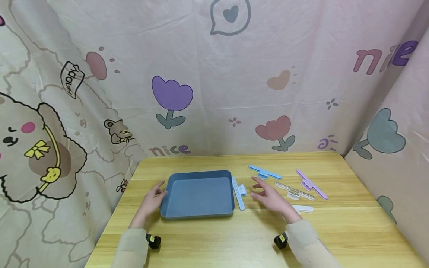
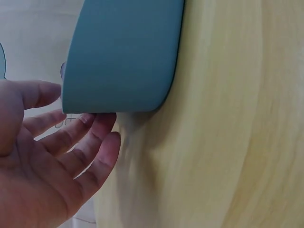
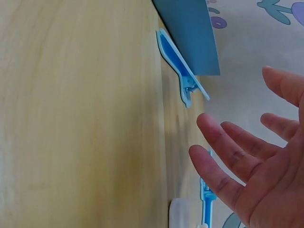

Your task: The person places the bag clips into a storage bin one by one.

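A blue-grey rectangular tray (image 1: 201, 197) lies flat on the wooden table. At its left wall is my left hand (image 1: 152, 201), fingers loosely bent; in the left wrist view the fingertips (image 2: 105, 122) reach the wall, and I cannot tell whether they press on it. A light blue sealing clip (image 1: 239, 193) with a ruler-marked bar lies against the tray's right side. My right hand (image 1: 269, 197) hovers just right of that clip, holding nothing, its fingers spread and relaxed in the right wrist view. Partly behind the right wrist is a white clip (image 1: 303, 209).
Beyond the right hand lie a blue clip (image 1: 264, 172), a purple clip (image 1: 311, 184) and a clear ruler-marked clip (image 1: 295, 191). Printed curtain cloth (image 1: 221, 123) hangs behind the table (image 1: 214, 245) and along both sides.
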